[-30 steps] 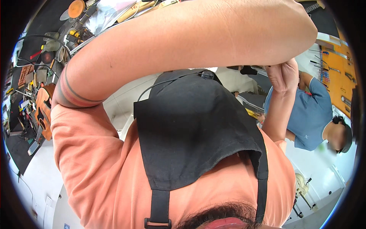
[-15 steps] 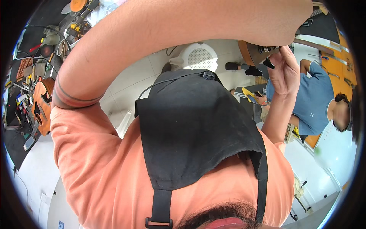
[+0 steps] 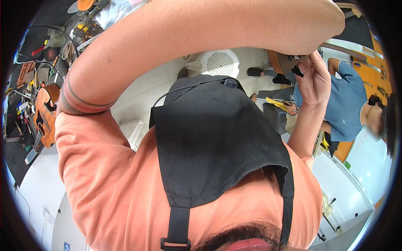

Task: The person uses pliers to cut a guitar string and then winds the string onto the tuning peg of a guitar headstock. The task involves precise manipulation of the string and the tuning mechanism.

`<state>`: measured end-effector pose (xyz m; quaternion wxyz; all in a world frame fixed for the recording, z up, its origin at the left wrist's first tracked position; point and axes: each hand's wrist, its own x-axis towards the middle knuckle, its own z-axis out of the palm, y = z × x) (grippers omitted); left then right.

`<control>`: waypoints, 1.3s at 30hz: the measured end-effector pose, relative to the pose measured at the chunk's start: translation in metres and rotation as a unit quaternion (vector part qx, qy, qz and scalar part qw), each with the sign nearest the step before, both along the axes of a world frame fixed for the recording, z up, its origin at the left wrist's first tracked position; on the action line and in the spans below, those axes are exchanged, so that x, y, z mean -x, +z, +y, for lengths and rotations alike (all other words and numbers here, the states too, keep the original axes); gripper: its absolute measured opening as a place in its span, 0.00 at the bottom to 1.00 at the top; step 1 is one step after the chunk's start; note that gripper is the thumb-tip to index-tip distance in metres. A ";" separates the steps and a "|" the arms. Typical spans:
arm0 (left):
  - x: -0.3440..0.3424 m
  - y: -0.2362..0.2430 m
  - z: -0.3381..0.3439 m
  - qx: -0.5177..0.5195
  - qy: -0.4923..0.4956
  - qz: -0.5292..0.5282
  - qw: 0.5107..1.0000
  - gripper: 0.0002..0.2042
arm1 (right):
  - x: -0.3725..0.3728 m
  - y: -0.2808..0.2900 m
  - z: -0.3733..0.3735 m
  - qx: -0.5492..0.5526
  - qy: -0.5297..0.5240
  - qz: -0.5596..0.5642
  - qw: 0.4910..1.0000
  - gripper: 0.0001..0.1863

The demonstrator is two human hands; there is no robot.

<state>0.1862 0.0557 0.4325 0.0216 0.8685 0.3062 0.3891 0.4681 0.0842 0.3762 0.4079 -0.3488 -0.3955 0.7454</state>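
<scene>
My left forearm crosses the top of the head view, and my left hand (image 3: 328,25) is at the upper right, its fingers out of sight. Below it, partly covered by that arm, is a brown wooden guitar headstock (image 3: 281,63) with metal tuners and black buttons. My right hand (image 3: 315,79) is raised beside the headstock, palm showing. Its fingertips close together around a tuning peg at the headstock's edge, partly behind my left wrist. A black tuner button (image 3: 297,70) sticks out near the right thumb. The rest of this instrument is hidden.
A co-worker in a blue shirt (image 3: 345,100) stands at the right, a yellow item (image 3: 276,103) at their hand. A white perforated stool (image 3: 220,65) stands ahead. At the left, an acoustic guitar (image 3: 45,113) lies on a dark bench crowded with tools (image 3: 25,94).
The headstock has shifted slightly right, and my left forearm has moved a little with it. My right hand stays at the headstock. The co-worker and the yellow item have shifted.
</scene>
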 end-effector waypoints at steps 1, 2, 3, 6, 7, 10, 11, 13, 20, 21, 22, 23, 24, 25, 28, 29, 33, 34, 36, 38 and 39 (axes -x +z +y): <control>0.001 -0.003 0.005 -0.004 -0.020 -0.023 1.000 0.07 | -0.001 0.000 0.002 -0.003 0.005 -0.001 1.000 0.17; -0.002 0.000 0.009 0.024 -0.016 -0.010 1.000 0.07 | -0.003 -0.001 0.004 -0.011 0.033 0.018 0.999 0.17; -0.005 0.004 0.011 0.052 -0.012 0.002 0.999 0.07 | -0.006 -0.002 0.006 -0.018 0.060 0.036 0.997 0.17; -0.022 0.027 0.020 0.157 0.012 0.080 0.984 0.05 | -0.009 -0.003 0.010 -0.020 0.075 0.045 0.996 0.17; -0.026 0.027 0.027 0.152 0.009 0.077 0.985 0.05 | -0.009 -0.002 0.010 -0.019 0.069 0.039 0.997 0.17; -0.031 0.022 0.036 0.143 0.006 0.055 0.988 0.06 | -0.012 -0.002 0.010 0.001 0.031 0.021 0.999 0.18; -0.032 0.021 0.036 0.141 0.008 0.050 0.989 0.06 | -0.013 -0.002 0.010 -0.004 0.055 0.037 0.998 0.17; -0.032 0.021 0.033 0.138 0.011 0.034 0.990 0.06 | -0.013 -0.001 0.014 -0.015 0.106 0.071 0.992 0.17; -0.014 -0.004 0.001 0.138 -0.005 -0.002 0.990 0.07 | -0.024 -0.013 0.012 -0.023 0.026 0.055 0.998 0.16; -0.013 -0.005 0.000 0.141 -0.004 -0.005 0.990 0.08 | -0.024 -0.015 0.013 -0.021 0.031 0.058 0.998 0.16; -0.014 -0.005 -0.004 0.141 -0.004 -0.006 0.990 0.08 | -0.023 -0.016 0.014 -0.018 0.037 0.061 0.997 0.16; -0.012 -0.005 -0.001 0.143 -0.001 -0.010 0.990 0.08 | -0.022 -0.017 0.015 -0.011 0.033 0.062 0.997 0.16; -0.013 -0.005 -0.001 0.145 0.000 -0.012 0.989 0.08 | -0.021 -0.017 0.016 -0.005 0.029 0.062 0.998 0.16; -0.014 -0.005 -0.002 0.146 -0.004 -0.012 0.989 0.08 | -0.021 -0.018 0.016 0.002 0.023 0.063 0.998 0.16; -0.014 -0.004 0.006 0.152 -0.010 -0.013 0.988 0.09 | -0.017 -0.015 0.015 -0.016 0.042 0.069 0.997 0.16; -0.015 -0.004 0.008 0.153 -0.013 -0.013 0.988 0.09 | -0.015 -0.014 0.015 -0.018 0.044 0.070 0.996 0.16; -0.015 -0.001 0.010 0.155 -0.009 -0.014 0.988 0.10 | -0.011 -0.015 0.019 -0.025 0.057 0.078 0.995 0.15; -0.017 -0.001 0.011 0.157 -0.011 -0.013 0.987 0.10 | -0.014 -0.016 0.020 -0.027 0.059 0.080 0.995 0.15; -0.021 0.001 0.012 0.164 -0.017 -0.012 0.986 0.10 | -0.014 -0.012 0.021 -0.031 0.056 0.065 0.996 0.16; -0.024 0.002 0.012 0.171 -0.021 -0.009 0.985 0.11 | -0.013 -0.009 0.020 -0.031 0.046 0.049 0.997 0.16; -0.028 0.003 0.014 0.173 -0.023 -0.007 0.985 0.11 | -0.013 -0.007 0.019 -0.030 0.039 0.039 0.998 0.16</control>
